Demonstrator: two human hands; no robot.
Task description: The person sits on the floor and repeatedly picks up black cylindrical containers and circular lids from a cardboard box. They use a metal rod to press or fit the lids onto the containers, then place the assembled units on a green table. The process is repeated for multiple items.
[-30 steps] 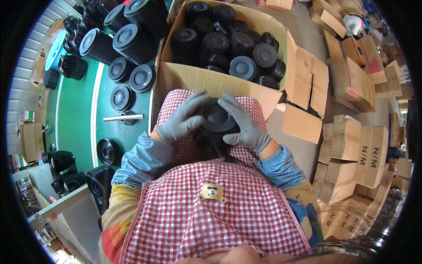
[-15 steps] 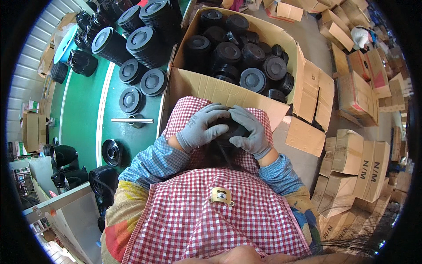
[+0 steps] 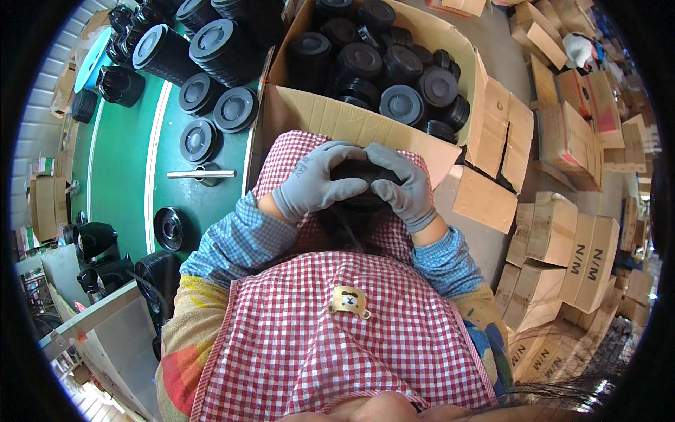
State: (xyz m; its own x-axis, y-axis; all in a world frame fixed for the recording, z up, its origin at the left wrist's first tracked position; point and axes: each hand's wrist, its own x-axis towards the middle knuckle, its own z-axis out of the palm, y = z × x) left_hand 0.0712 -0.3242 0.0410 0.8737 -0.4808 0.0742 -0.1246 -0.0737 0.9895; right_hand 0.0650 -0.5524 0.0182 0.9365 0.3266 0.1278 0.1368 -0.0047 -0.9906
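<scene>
Hands (image 3: 362,184) still clasping black round part (image 3: 362,176), unmoved, open carton (image 3: 351,119) shifted nearer

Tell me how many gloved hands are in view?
2. The left hand and right hand, both in grey gloves, clasp a black round part over the checked apron, before the open cardboard box. No others show.

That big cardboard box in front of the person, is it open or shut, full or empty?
Open and nearly full: the cardboard box has its flaps spread outward, and black round parts are piled close to its rim.
</scene>
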